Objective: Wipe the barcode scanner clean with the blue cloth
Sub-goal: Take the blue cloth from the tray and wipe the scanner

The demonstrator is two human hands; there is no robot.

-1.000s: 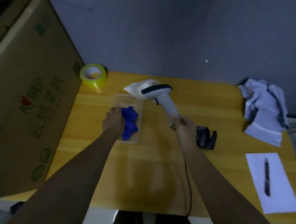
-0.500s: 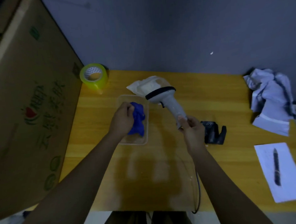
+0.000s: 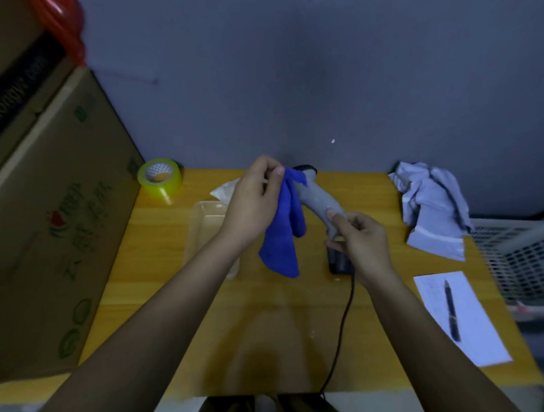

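My right hand (image 3: 364, 245) grips the lower handle of the grey barcode scanner (image 3: 316, 197), which is held up over the yellow table (image 3: 270, 316) with its dark head pointing away. Its black cable (image 3: 343, 321) runs down toward me. My left hand (image 3: 251, 203) pinches the top of the blue cloth (image 3: 284, 233) between thumb and fingers. The cloth hangs down and its upper fold lies against the scanner's head, hiding part of it.
A clear plastic tray (image 3: 203, 237) lies under my left forearm, with a white bag (image 3: 224, 189) behind it. A roll of yellow tape (image 3: 159, 177) stands at the back left by a cardboard box (image 3: 55, 236). A black stand (image 3: 338, 260), crumpled cloth (image 3: 431, 207), paper with pen (image 3: 452, 313) and basket (image 3: 525, 255) are to the right.
My left hand lifted the blue cloth out of the clear tray and brought it right, up against the scanner's head. The right hand kept holding the scanner's handle.
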